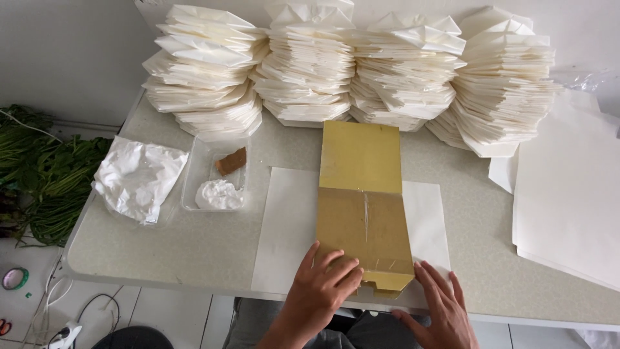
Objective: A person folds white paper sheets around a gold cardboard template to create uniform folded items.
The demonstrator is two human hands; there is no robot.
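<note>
A yellow-brown cardboard box form (363, 203) lies flat on a white paper sheet (287, 226) at the table's near edge. My left hand (321, 289) rests palm down on the near left corner of the form, fingers spread. My right hand (438, 306) lies flat on the paper sheet just right of the form's near corner, fingers apart and holding nothing.
Several tall stacks of folded white paper pieces (349, 64) line the back of the grey table (194, 245). A clear plastic tray (217, 174) with white paste and a brown scrap sits left, beside a crumpled white bag (137, 178). Loose white sheets (568, 194) lie right. Green leaves (39, 174) lie on the floor.
</note>
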